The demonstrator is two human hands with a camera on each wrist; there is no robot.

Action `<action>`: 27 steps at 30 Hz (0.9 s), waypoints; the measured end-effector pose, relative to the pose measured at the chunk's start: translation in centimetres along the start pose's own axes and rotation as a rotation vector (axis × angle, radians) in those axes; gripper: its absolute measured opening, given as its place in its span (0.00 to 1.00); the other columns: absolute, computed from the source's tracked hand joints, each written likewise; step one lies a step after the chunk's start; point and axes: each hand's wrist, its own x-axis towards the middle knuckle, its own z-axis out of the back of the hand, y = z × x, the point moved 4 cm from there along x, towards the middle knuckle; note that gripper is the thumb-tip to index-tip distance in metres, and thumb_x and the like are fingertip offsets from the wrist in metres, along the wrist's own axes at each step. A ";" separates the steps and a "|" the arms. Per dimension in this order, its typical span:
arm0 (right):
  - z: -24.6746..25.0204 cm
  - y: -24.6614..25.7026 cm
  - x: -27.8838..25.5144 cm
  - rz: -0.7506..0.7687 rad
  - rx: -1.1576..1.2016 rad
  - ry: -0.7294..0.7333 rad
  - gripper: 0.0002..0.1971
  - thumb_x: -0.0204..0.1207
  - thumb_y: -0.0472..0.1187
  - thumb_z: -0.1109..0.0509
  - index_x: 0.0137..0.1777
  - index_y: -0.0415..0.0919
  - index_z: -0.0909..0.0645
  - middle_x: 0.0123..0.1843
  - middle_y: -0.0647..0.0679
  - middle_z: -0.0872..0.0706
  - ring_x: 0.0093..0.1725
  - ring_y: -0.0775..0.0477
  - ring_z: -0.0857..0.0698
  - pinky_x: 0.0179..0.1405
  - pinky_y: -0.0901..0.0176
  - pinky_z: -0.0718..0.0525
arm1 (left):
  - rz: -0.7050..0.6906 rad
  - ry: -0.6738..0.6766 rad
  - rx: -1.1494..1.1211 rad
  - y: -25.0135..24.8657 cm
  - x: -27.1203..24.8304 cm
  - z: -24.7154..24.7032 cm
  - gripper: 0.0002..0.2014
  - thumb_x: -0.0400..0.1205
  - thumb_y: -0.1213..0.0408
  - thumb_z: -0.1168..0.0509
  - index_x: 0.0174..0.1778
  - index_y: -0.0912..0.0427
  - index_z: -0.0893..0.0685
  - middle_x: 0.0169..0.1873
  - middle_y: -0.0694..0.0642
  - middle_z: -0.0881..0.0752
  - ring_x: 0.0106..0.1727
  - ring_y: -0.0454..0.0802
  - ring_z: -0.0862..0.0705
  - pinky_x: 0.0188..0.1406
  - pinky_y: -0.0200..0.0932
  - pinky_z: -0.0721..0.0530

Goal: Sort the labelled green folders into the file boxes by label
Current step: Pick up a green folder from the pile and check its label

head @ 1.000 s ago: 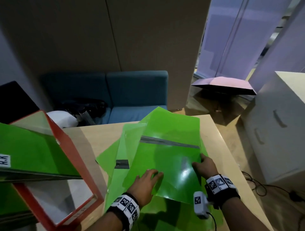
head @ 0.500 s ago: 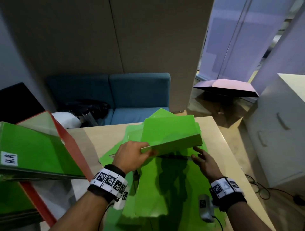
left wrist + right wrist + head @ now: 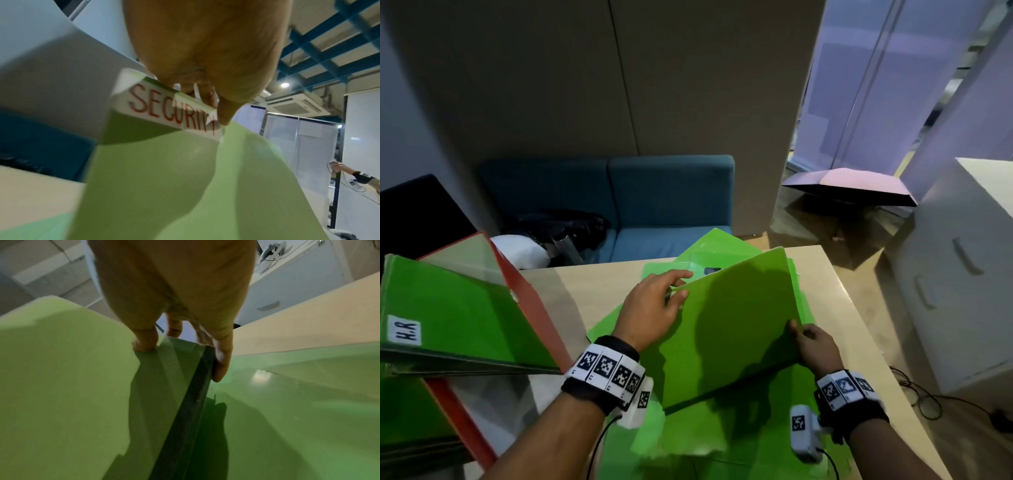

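Both hands hold one thin green plastic folder (image 3: 732,325) up off the pile, tipped on a slant between them. The left hand (image 3: 654,308) pinches its far left corner, right by a white label with red letters (image 3: 170,110) that reads SECURITY. The right hand (image 3: 813,346) pinches its right edge, thumb on one side and fingers on the other, next to the dark spine strip (image 3: 191,410). The folder is slick and bendy, so it could slip out of these small pinches or flop open, and I think that is the main worry. Under both hands lies a loose pile of more green folders (image 3: 688,435) on the pale wooden worktop (image 3: 839,308). A dragged corner could push some of them off the edge nearest the right hand. Far out past the left hand stands a red file box (image 3: 527,308) with clear sides. A green folder marked H.R (image 3: 455,315) leans in it, so the SECURITY folder may not belong there. No other box can be seen clearly, so where this one should go is hard to tell.
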 end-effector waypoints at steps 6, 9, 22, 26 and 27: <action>1.1 -3.0 0.0 -0.146 -0.022 -0.090 0.24 0.77 0.51 0.29 0.66 0.34 0.20 0.67 0.34 0.18 0.64 0.34 0.19 0.65 0.48 0.24 | 0.329 0.172 0.124 5.8 -3.6 -3.9 0.37 0.78 0.63 0.29 0.82 0.51 0.39 0.76 0.52 0.31 0.76 0.52 0.33 0.77 0.52 0.33; 1.4 -3.3 -0.1 -0.146 0.077 -0.113 0.13 0.77 0.40 0.28 0.60 0.41 0.16 0.49 0.35 0.12 0.48 0.36 0.15 0.55 0.45 0.16 | 0.518 0.496 -0.016 7.8 -7.1 -6.9 0.38 0.80 0.57 0.31 0.84 0.53 0.44 0.81 0.57 0.36 0.78 0.55 0.32 0.77 0.53 0.32; -1.3 -0.3 1.6 -0.141 0.528 -0.156 0.12 0.84 0.44 0.40 0.63 0.44 0.21 0.66 0.40 0.19 0.63 0.36 0.21 0.65 0.33 0.22 | 0.722 0.201 -0.624 4.8 -6.7 -5.1 0.34 0.83 0.53 0.35 0.81 0.60 0.42 0.63 0.62 0.18 0.52 0.55 0.13 0.49 0.54 0.11; -4.3 3.2 0.6 -0.023 0.364 -0.083 0.21 0.84 0.53 0.42 0.68 0.38 0.23 0.68 0.40 0.22 0.69 0.37 0.25 0.69 0.37 0.27 | 0.435 -0.037 -0.825 1.2 -5.2 1.0 0.24 0.84 0.71 0.36 0.75 0.53 0.30 0.67 0.59 0.18 0.56 0.51 0.13 0.48 0.47 0.11; -5.6 4.5 0.1 0.003 0.360 -0.051 0.23 0.85 0.54 0.43 0.66 0.36 0.22 0.65 0.39 0.21 0.66 0.38 0.23 0.67 0.40 0.26 | 0.362 -0.117 -0.846 0.4 -5.4 2.8 0.22 0.83 0.73 0.36 0.72 0.53 0.27 0.62 0.55 0.15 0.57 0.49 0.13 0.49 0.43 0.12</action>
